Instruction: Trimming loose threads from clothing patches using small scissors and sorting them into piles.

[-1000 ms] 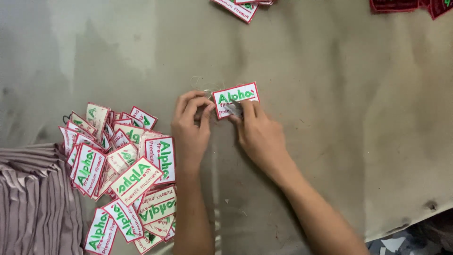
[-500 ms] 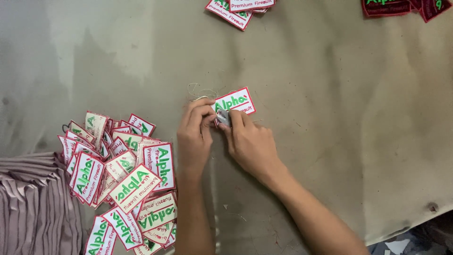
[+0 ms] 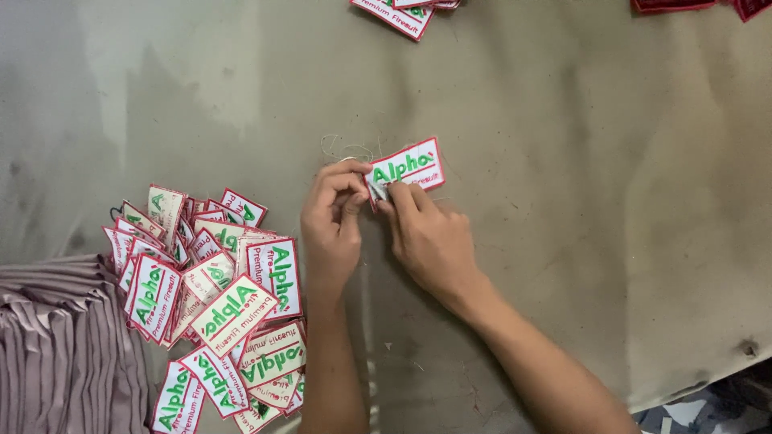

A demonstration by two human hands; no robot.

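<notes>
Head view: white patch (image 3: 406, 167) with red border lies on the counter (image 3: 563, 201), long axis tilted up to the right. Both hands pinch its lower-left corner, left hand (image 3: 331, 217) and right hand (image 3: 426, 233) about equally near, perhaps picking at a thread. Patch pile (image 3: 217, 297) sits lower left of it.

White red-edged rectangular label (image 3: 406, 169) mid-table; heap of like labels (image 3: 213, 301) at left; more (image 3: 398, 12) at top edge.
</notes>
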